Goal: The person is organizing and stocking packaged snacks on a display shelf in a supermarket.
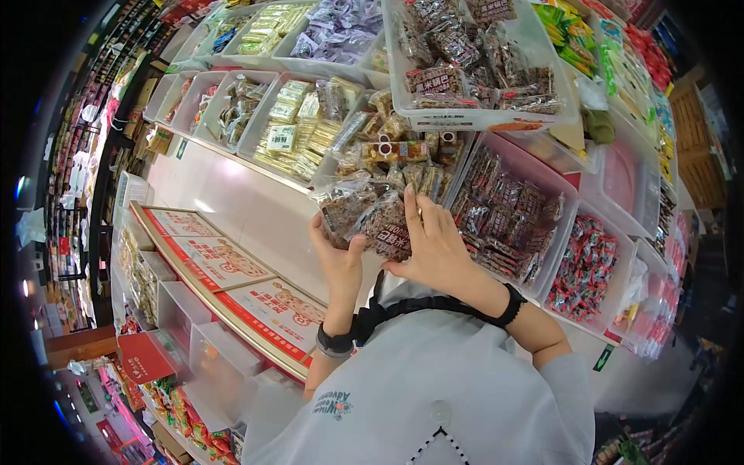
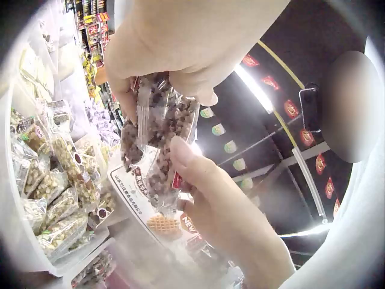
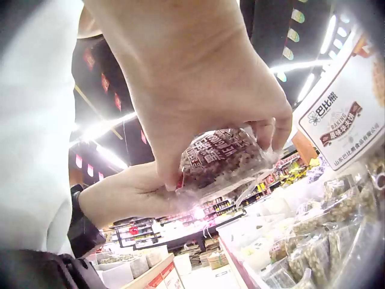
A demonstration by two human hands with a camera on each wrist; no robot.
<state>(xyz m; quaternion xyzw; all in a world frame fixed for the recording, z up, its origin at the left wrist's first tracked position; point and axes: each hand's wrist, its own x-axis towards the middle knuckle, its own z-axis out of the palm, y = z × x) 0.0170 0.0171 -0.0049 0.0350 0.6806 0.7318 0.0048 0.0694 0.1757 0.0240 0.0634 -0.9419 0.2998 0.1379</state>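
I have the dark snack packets [image 1: 387,229] raised just in front of the nut-bar packets [image 1: 395,151], the left hand [image 1: 339,267] gripping their left side and the right hand [image 1: 438,244] pinching the other, thumb at the near edge, fingers curled at the far one; slick wrapping probably calls for that two-sided hold. The printed face is turned up, perhaps for looking over, and similar packets fill the upper tub [image 1: 465,121], seemingly grouped by kind. Glare on the film leaves me unsure how many I'm holding.
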